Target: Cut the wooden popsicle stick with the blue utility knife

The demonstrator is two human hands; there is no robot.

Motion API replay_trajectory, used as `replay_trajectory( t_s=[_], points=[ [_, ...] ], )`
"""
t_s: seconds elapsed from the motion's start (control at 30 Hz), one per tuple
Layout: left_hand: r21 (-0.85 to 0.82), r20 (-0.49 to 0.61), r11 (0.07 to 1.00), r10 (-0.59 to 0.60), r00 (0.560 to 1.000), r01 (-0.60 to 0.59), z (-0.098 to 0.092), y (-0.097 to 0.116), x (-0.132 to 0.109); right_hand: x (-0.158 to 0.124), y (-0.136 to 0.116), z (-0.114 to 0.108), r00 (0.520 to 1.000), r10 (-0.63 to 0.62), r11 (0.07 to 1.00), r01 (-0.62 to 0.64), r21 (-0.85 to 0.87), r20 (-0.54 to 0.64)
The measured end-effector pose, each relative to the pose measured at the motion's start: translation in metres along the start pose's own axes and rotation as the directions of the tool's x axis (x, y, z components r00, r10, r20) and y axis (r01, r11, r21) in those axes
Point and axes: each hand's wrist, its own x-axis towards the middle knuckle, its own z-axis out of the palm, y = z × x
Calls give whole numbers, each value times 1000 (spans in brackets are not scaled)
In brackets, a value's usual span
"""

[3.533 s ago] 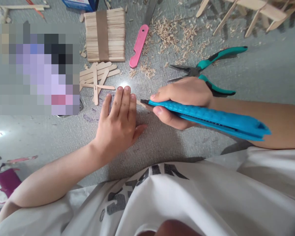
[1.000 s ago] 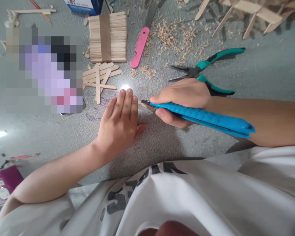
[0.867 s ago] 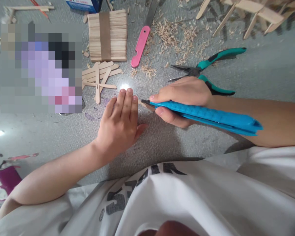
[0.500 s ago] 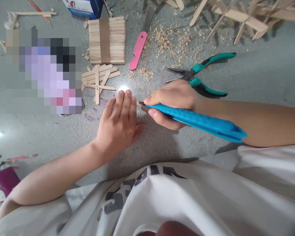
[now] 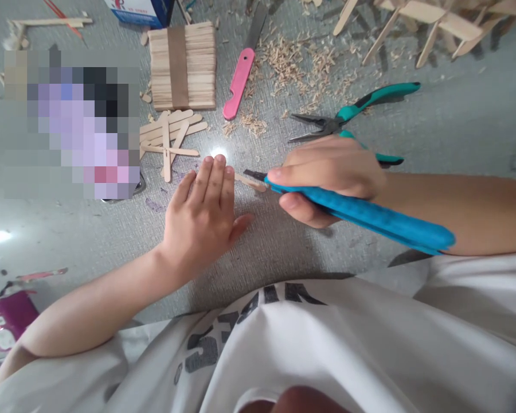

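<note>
Left hand (image 5: 202, 221) flat and open, fingers together, pressing one end of a wooden stick (image 5: 250, 182) down onto the bench (image 5: 456, 132). Only the free end of that stick visible, poking out to the right of the fingertips; the rest hidden under the palm. Right hand (image 5: 327, 178) closed around a blue craft knife (image 5: 361, 212), dark blade tip touching or just above the stick's exposed end, exact contact hard to tell.

Progress, judged from the layout: cutting well under way overall, going by the scatter of wood shavings (image 5: 301, 69) beyond the knife and a small loose pile of sticks (image 5: 169, 135) near the left fingertips. This particular stick apparently whole so far, no severed piece visible beside it. A large banded bundle of sticks (image 5: 183, 66) untouched farther back, so plenty of material left.

Elsewhere on the bench: teal-handled pliers (image 5: 352, 112) lying open just behind the right hand, a pink-handled knife (image 5: 239, 83) beside the bundle, a glued stick structure (image 5: 430, 23) at the far right corner, a blue box (image 5: 140, 8) at the top edge.
</note>
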Motion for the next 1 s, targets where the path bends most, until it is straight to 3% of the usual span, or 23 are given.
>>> replay_trajectory(
  t_s=[0.07,0.17,0.4,0.63,0.87,1.0],
  points=[
    [-19,4,1000,-10,1000,11,2,0,-1,2,-1,4,980,-160,987,154,-55,-117],
    [-65,14,997,-34,999,35,5,1,-4,5,-2,10,968,-170,984,159,-74,-182],
    [-32,-6,999,-3,1000,2,2,1,-2,2,0,10,982,-140,989,133,-62,-130],
    [-35,-5,999,-12,1000,12,1,2,-1,-13,8,12,999,-16,998,18,-68,35],
    [-20,-9,1000,-3,1000,3,2,2,-1,-5,6,7,995,-96,995,95,-2,-9],
    [-48,8,999,-7,1000,8,3,0,-1,-1,2,5,998,-53,997,55,48,-41]
  ],
)
